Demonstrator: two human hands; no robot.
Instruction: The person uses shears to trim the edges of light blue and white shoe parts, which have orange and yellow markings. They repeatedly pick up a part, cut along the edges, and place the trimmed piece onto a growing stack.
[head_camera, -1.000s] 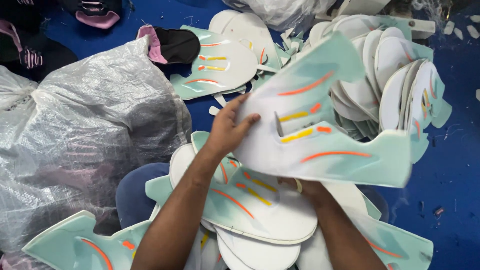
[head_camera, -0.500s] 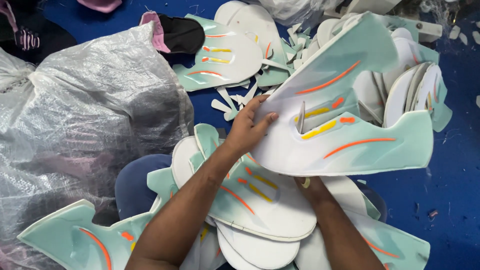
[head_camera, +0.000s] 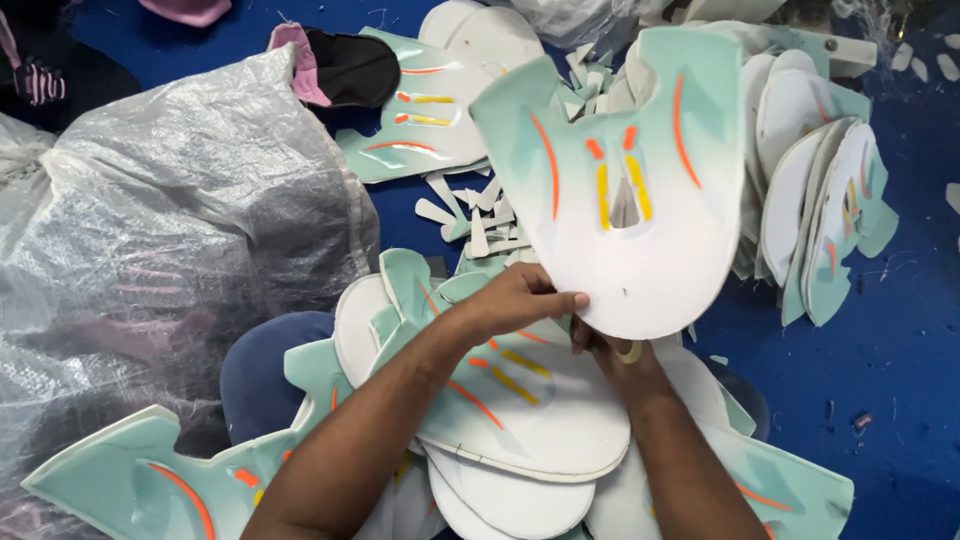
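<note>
1. The left hand (head_camera: 520, 300) gripped the lower edge of a mint-and-white foam panel (head_camera: 625, 180), thumb laid flat on its white face.
2. The right hand (head_camera: 610, 350) sat under the same edge, mostly hidden behind the panel; its fingers seemed closed on it, with a pale ring showing at the rim.
3. The panel stood raised above the pile, white rounded end at 6 o'clock, two mint wings spread toward 12, orange and yellow stripes around a small cut-out in the middle.
4. Below the hands, at 6 o'clock, lay a heap of like panels (head_camera: 520, 420), overlapping flat.
5. At 3 o'clock a stack of panels (head_camera: 820, 200) stood on edge, leaning together.
6. At 9 o'clock a clear plastic sack (head_camera: 170, 230) bulged, well clear of the hands.
7. At 11 o'clock one more panel (head_camera: 425, 120) lay flat, a black-and-pink piece (head_camera: 345, 65) touching its corner.
8. White offcuts (head_camera: 480, 215) were scattered on the blue floor (head_camera: 880, 370) just behind the heap.
</note>
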